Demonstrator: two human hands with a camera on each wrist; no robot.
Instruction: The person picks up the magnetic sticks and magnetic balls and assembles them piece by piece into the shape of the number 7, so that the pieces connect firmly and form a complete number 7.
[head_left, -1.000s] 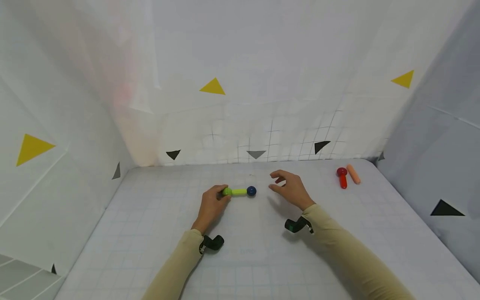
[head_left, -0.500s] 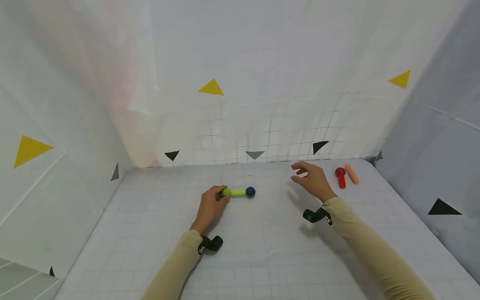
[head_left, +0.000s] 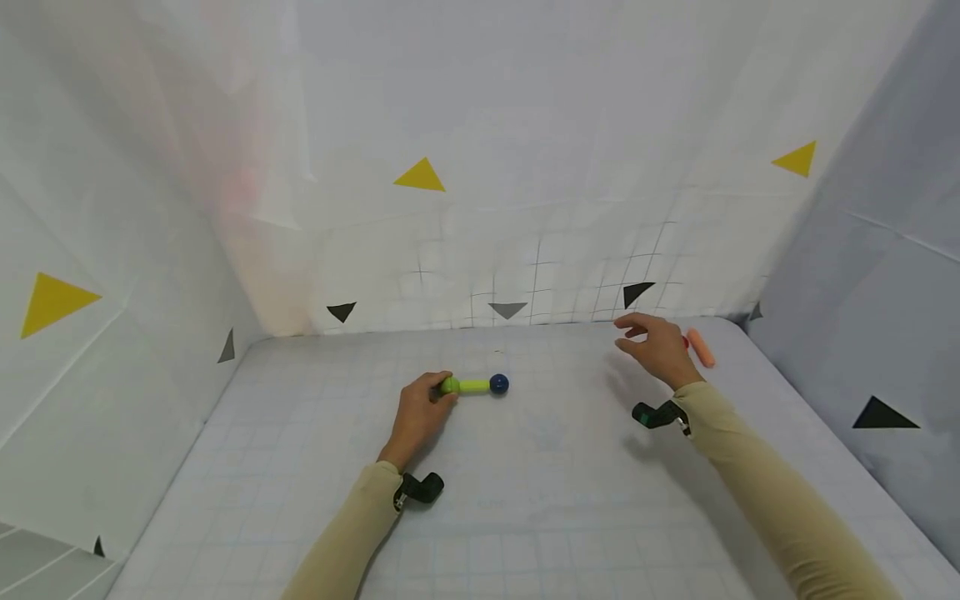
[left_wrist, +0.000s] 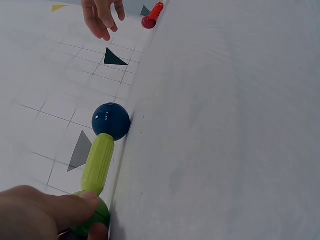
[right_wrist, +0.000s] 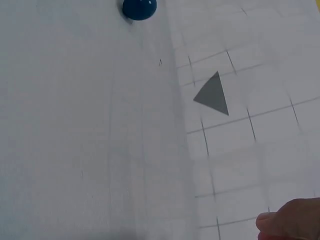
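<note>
My left hand [head_left: 416,417] pinches a green ball [head_left: 450,386] at one end of a toy piece on the table. From that ball a ridged yellow-green rod [left_wrist: 98,165] runs to a dark blue ball [head_left: 499,384] at the other end. Over the far right of the table, my right hand [head_left: 662,352] hovers with thumb and fingers apart and nothing between them. Behind it, mostly hidden in the head view, lies a red ball [head_left: 686,342]; the left wrist view shows it joined to a red rod [left_wrist: 157,10].
An orange rod [head_left: 701,348] lies just right of the red piece, near the table's back right corner. White sheets with yellow and dark triangles [head_left: 420,175] hang behind and at both sides of the gridded white table [head_left: 525,483].
My right hand has moved right and slightly away from me, from near the blue ball to the red piece, which it now mostly covers. The left hand keeps its pinch on the green ball.
</note>
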